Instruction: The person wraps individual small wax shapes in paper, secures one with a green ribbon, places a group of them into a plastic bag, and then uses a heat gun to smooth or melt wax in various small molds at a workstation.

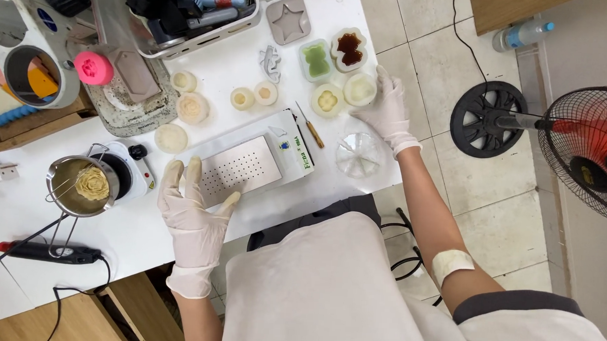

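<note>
My left hand [191, 217], in a white glove, lies flat and open on the white table, its fingers touching the near left edge of a white flat machine with a perforated metal plate [239, 169]. My right hand [387, 109], also gloved, reaches to the far right and rests its fingers on a round pale mould [359, 89]. Beside that mould sit a flower-shaped cream mould [327, 100], a green bear mould [316, 59] and a mould with dark brown filling [350, 50]. Whether the right hand grips the round mould is not clear.
A small pot with a cream flower shape [88, 183] stands on a hot plate at left. Several cream wax pieces [192, 107], a small screwdriver [310, 126], a clear plastic lid [359, 154], a pink piece [93, 68] and a tray of tools [187, 12] lie around. A fan [587, 149] stands on the floor at right.
</note>
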